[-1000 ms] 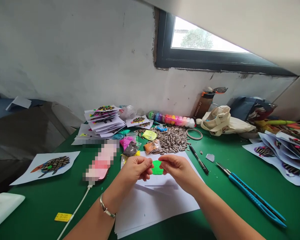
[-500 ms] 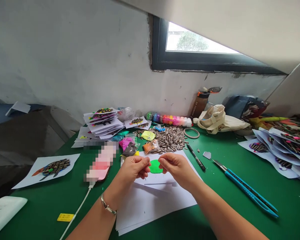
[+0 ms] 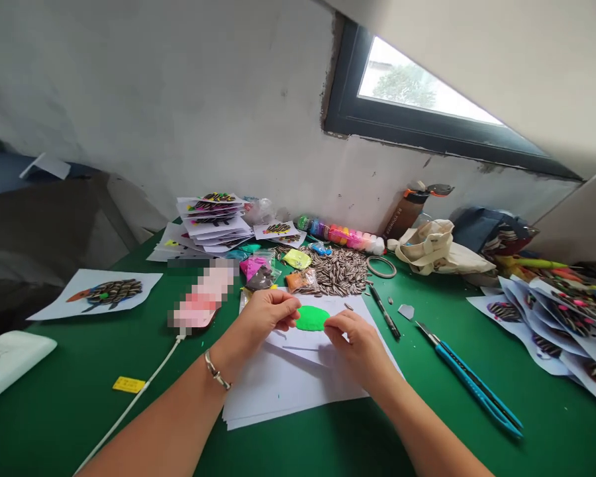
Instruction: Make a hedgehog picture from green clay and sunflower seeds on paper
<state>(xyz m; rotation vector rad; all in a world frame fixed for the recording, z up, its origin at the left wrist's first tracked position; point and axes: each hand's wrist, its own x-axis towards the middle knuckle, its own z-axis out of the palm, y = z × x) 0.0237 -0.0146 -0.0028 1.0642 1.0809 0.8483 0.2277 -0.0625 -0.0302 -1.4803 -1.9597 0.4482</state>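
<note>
The left hand (image 3: 265, 315) rests its fingertips on a flat green clay disc (image 3: 312, 318) above white paper sheets (image 3: 288, 391); the curled right hand (image 3: 352, 344) grasps nothing visible, just beside it. A heap of striped sunflower seeds (image 3: 338, 271) and a blue-handled craft knife (image 3: 469, 381) lie nearby on the green surface (image 3: 79, 404).

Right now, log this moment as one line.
left hand: green clay disc, left edge | right hand: same disc, lower edge | under: white paper | nearby: sunflower seeds

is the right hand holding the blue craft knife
No, the right hand is by the green clay disc on the white paper, while the blue craft knife lies apart on the green mat.
</note>
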